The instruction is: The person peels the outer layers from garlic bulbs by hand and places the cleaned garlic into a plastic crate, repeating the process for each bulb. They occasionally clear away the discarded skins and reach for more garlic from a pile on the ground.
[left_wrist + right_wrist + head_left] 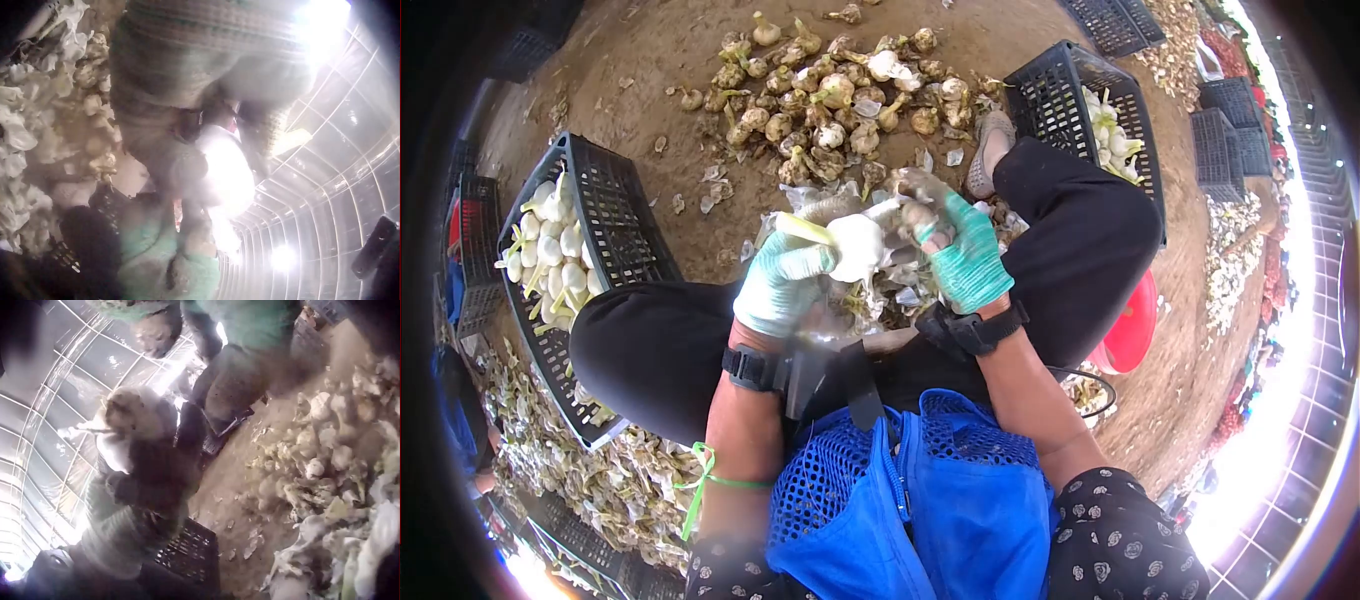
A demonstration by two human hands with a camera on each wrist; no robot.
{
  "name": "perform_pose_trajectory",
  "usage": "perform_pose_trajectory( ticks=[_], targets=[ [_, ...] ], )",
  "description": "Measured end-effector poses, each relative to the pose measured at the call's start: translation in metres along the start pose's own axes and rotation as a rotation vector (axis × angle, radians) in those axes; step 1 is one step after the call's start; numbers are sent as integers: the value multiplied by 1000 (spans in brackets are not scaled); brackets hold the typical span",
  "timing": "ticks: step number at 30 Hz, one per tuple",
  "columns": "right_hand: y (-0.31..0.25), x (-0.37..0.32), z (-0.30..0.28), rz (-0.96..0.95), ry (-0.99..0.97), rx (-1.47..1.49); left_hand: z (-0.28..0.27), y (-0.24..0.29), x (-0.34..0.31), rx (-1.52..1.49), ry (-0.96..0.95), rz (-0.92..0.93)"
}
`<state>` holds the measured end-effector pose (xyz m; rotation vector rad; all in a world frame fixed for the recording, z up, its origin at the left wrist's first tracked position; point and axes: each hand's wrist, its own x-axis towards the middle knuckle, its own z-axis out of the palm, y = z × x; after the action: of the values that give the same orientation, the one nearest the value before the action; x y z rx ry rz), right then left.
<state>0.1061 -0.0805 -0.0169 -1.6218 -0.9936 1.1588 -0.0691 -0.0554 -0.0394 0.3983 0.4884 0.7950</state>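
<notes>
My left hand (785,282), in a pale green-white glove, grips a white garlic bulb (858,246) whose cut stem (805,229) points to the left. The bulb looks bright and smooth in the left wrist view. Close to the bulb's right side is my right hand (967,258) in a teal glove with soiled fingertips, blurred in the head view. In the right wrist view its thumb and fingers stand apart, with a gap between them. Unpeeled garlic bulbs (830,95) with dirty skins lie heaped on the ground ahead of both hands.
On the left, a black crate (615,215) holds white garlic bulbs; another black crate (1045,105) with garlic stands at the right knee. Loose skins (620,480) cover the ground at lower left. A red round object (1132,325) sits beside the right thigh.
</notes>
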Motion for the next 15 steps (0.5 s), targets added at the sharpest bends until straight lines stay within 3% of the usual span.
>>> perform_pose_trajectory(
  ticks=[2, 3, 6, 8, 10, 12, 14, 15],
  targets=[
    [4, 4, 2, -42, -245, -18, -5, -3, 0, 68, 4, 1],
    [-15, -1, 1, 49, -208, -116, -6, -5, 1, 110, 25, -14],
    [-2, 1, 2, 48, -132, -158, 4, -7, 4, 87, 88, 88],
    [15, 0, 10, 13, -29, -64, 0, -9, 4, 65, 76, 80],
    [10, -7, 16, -174, 38, -190, -11, -14, 3, -50, 43, -2],
    [-5, -12, 19, -206, -6, -249, -11, -17, 7, -87, 88, -10],
    [-17, -12, 21, 229, -32, -23, -16, -19, 8, -64, 90, -25],
    [-8, -7, 19, 194, 60, 119, -13, -18, 7, -112, 93, 29]
  ],
)
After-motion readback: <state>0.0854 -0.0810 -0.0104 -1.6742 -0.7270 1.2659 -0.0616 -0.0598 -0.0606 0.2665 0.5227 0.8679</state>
